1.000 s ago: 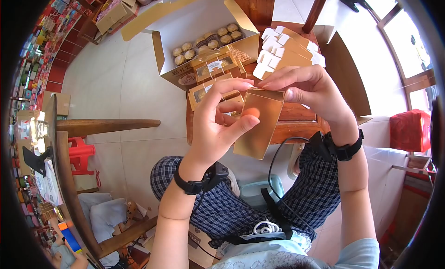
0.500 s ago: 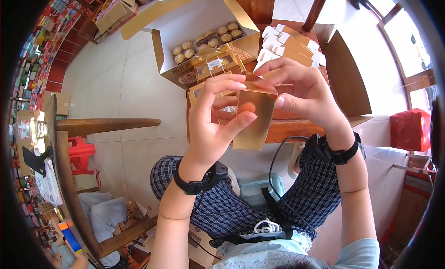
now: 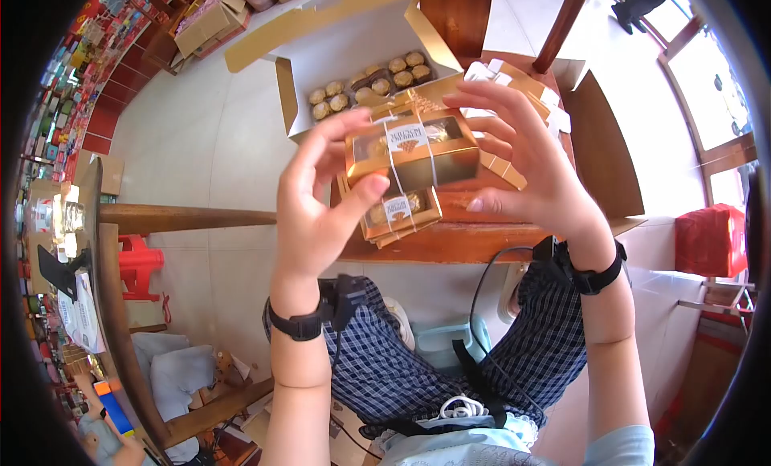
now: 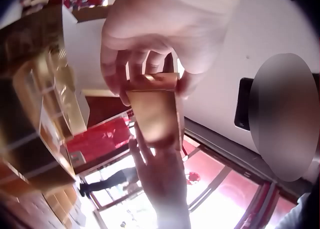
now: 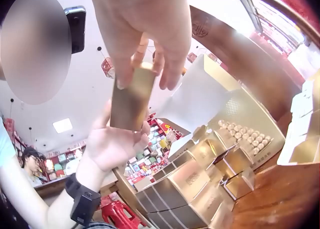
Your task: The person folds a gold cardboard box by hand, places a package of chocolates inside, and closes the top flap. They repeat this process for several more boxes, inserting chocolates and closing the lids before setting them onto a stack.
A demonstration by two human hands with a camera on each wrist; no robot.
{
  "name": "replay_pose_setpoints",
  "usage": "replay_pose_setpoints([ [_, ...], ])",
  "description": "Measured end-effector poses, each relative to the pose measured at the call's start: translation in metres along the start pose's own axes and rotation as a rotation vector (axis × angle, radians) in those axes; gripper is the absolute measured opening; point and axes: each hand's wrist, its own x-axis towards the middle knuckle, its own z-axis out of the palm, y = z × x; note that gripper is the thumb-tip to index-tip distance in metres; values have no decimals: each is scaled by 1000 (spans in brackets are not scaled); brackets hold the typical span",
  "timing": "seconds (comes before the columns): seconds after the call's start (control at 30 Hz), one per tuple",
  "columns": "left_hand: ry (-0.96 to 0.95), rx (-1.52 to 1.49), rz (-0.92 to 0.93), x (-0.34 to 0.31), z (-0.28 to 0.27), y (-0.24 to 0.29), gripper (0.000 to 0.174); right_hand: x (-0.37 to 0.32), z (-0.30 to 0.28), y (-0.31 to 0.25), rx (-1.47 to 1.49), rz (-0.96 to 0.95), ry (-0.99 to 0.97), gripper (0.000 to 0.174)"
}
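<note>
A gold box (image 3: 454, 162) with a clear window, a white label and thin white string is held up above the stool. My left hand (image 3: 309, 201) grips its left end, thumb in front and fingers behind. At the other end my right hand (image 3: 534, 173) has its fingers spread, with the thumb away from the box. The left wrist view shows the box (image 4: 155, 116) under my left hand (image 4: 155, 29). In the right wrist view, the box (image 5: 131, 101) stands between my right hand (image 5: 145, 29) and left hand (image 5: 110, 146). Similar labelled boxes (image 3: 401, 213) lie below.
Behind the hands is a large open gold carton (image 3: 289, 97) with rows of gold-wrapped balls (image 3: 369, 87). Flat gold-and-white cartons (image 3: 534, 85) lie on the wooden stool (image 3: 482, 235), right of it. A teal bin (image 3: 434, 347) stands between the person's legs.
The box has turned from its plain gold side to the windowed, labelled side. My left hand has moved left; the fingers and thumb of my right hand have spread wider.
</note>
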Motion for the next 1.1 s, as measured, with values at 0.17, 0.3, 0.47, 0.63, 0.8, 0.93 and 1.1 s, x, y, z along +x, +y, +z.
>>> replay_pose_setpoints([
  [0.17,3,246,-15,3,-1,-13,54,5,15,18,-46,206,77,73],
  [0.3,86,280,-53,6,-2,-42,51,8,7,25,-61,298,132,61],
  [0.47,129,553,49,5,-3,-58,47,0,-27,58,-704,256,13,64],
  [0.63,219,625,91,3,0,-50,43,-29,-31,108,-1141,529,-76,86],
  [0.8,241,622,115,2,0,-40,38,-30,-36,120,-1255,590,-46,90],
  [0.93,251,614,135,2,0,-39,37,-31,-41,128,-1304,673,-97,93],
  [1.1,290,635,201,2,0,-36,35,-31,-50,124,-1333,598,-80,66],
])
